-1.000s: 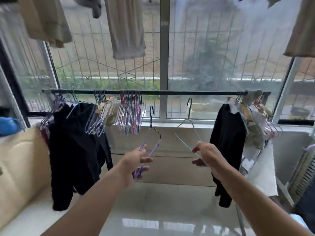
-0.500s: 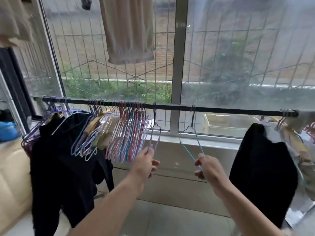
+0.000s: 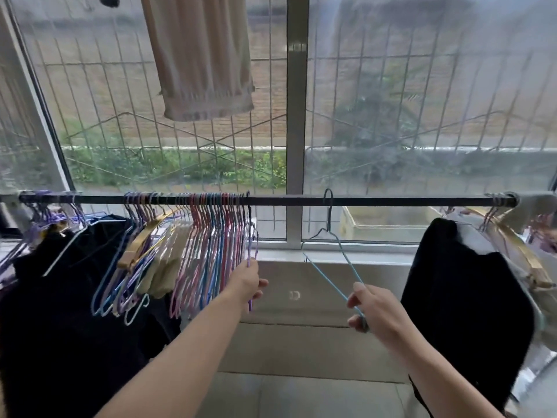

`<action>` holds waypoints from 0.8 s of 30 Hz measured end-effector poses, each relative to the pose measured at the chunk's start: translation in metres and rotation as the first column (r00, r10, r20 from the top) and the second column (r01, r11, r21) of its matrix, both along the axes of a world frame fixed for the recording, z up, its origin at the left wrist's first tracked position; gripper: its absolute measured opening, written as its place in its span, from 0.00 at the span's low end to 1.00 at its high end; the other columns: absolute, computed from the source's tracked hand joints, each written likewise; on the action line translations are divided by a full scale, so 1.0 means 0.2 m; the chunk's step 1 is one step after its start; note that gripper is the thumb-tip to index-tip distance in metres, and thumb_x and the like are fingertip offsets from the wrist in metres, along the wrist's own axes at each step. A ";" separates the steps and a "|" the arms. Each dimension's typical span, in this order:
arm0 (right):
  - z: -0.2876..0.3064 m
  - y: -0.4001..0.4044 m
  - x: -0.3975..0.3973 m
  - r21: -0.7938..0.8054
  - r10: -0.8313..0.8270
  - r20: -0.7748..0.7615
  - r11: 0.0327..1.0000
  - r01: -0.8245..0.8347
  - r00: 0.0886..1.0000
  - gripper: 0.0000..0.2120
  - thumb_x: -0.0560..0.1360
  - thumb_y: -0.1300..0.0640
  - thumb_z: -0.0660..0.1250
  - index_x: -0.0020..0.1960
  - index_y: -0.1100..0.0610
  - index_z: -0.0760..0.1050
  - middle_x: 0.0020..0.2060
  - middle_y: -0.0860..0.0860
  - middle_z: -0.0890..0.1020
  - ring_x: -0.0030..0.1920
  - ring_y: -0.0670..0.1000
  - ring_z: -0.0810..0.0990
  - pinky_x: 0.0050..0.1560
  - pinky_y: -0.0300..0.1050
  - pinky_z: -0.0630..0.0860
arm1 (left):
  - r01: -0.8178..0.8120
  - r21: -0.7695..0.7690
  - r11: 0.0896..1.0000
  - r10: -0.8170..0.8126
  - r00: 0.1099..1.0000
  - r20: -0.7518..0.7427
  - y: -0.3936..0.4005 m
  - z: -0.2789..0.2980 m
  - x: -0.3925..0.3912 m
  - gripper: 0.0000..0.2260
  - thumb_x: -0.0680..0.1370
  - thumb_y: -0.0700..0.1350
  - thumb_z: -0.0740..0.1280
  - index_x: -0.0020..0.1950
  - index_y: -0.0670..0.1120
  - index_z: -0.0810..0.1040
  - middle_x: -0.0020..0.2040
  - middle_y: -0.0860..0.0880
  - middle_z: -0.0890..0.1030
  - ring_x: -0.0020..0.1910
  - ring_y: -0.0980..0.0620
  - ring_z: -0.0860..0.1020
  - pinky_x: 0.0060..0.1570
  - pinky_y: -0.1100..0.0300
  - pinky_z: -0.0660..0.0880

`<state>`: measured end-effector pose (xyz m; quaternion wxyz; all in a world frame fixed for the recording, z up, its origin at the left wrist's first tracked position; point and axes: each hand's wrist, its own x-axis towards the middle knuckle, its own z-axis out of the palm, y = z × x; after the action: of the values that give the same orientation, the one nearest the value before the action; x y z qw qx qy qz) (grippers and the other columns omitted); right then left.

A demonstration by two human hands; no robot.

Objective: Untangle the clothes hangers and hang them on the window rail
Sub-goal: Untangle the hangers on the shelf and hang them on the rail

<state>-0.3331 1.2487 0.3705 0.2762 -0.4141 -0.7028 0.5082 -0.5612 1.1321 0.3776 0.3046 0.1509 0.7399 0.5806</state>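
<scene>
Soft window backlight, warped edges

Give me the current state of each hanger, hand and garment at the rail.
Purple hanger: hooked on rail, at the bundle's right end.
Blue hanger: hooked on rail, alone mid-span.
Left hand: grips purple hanger.
Right hand: pinches blue hanger's lower corner.
Rail: horizontal.
Hanger bundle: hung, packed together.
Black garment: hanging at right.

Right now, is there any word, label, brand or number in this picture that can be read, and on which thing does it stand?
None can be read.
A small pale mark on the wall below the window: too blurred to read.
A small dark mark on the window post: too blurred to read.
</scene>
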 end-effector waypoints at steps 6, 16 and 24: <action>-0.01 -0.08 -0.08 0.001 -0.007 0.000 1.000 0.007 1.000 0.20 0.83 0.52 0.59 0.38 0.61 0.78 0.30 0.55 0.81 0.31 0.57 0.82 0.38 0.50 0.75 | 0.082 0.023 0.996 -0.084 0.991 0.103 -0.09 -0.05 0.02 0.28 0.87 0.45 0.53 0.83 0.62 0.45 0.83 0.48 0.56 0.78 0.36 0.61 0.68 0.27 0.64; 0.06 -0.20 -0.43 0.114 0.022 0.055 0.993 -0.028 0.998 0.20 0.82 0.53 0.57 0.37 0.60 0.77 0.35 0.56 0.81 0.29 0.54 0.82 0.40 0.51 0.78 | 0.154 -0.063 0.986 -0.157 0.986 -0.053 -0.52 0.03 -0.04 0.29 0.83 0.42 0.60 0.82 0.58 0.56 0.73 0.49 0.69 0.66 0.45 0.74 0.47 0.42 0.84; 0.03 -0.25 -0.79 0.242 0.101 0.151 0.961 -0.136 0.983 0.25 0.80 0.47 0.50 0.40 0.63 0.77 0.42 0.61 0.82 0.43 0.64 0.83 0.49 0.61 0.79 | 0.038 -0.045 0.998 -0.044 0.989 -0.139 -0.65 0.12 -0.17 0.23 0.84 0.41 0.61 0.80 0.52 0.64 0.58 0.51 0.76 0.57 0.46 0.80 0.46 0.47 0.83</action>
<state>-0.4916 1.1996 0.3768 0.2464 -0.3667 -0.8024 0.4013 -0.5943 1.0028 0.4020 0.2670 0.1998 0.7683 0.5464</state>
